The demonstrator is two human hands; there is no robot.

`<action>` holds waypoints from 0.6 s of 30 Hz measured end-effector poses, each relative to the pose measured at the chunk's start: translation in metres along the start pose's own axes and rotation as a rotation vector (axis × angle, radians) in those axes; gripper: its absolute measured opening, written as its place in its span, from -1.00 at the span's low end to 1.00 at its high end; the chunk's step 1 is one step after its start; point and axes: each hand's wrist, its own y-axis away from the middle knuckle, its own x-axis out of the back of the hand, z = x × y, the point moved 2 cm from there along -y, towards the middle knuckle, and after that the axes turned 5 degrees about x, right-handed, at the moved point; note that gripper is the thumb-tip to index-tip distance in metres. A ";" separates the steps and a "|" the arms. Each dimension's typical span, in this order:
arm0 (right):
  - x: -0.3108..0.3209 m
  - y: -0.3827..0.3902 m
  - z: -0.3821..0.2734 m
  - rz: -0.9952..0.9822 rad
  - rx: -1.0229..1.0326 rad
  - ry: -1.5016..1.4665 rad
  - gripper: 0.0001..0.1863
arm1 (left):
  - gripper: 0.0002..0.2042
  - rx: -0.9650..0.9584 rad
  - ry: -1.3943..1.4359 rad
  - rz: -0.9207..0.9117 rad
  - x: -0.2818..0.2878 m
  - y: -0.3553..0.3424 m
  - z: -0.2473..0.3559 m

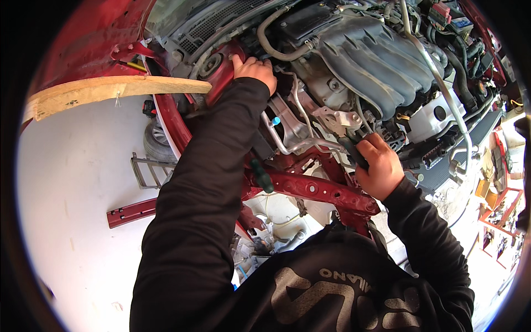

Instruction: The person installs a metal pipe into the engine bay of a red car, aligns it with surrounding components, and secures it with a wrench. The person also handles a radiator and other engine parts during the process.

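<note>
Red strut tower (pixel 221 69): left hand (pixel 255 71) resting open | right hand (pixel 379 166) grasping black tool handle (pixel 353 152)

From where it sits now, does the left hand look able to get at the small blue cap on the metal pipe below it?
Probably yes. The left hand rests on the red strut tower, and the small blue cap sits just below it in an open gap, with nothing visibly covering it; only the black sleeve lies close beside.
</note>
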 end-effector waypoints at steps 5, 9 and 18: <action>-0.003 -0.001 -0.005 -0.019 0.050 0.015 -0.60 | -0.65 0.006 -0.033 -0.012 -0.007 -0.002 0.000; -0.006 0.000 -0.012 0.000 0.080 0.028 -0.61 | -0.64 0.017 -0.057 -0.033 -0.011 -0.003 0.001; -0.009 -0.006 -0.004 0.020 0.044 0.038 -0.58 | -0.65 -0.126 -0.264 -0.287 0.000 -0.034 -0.011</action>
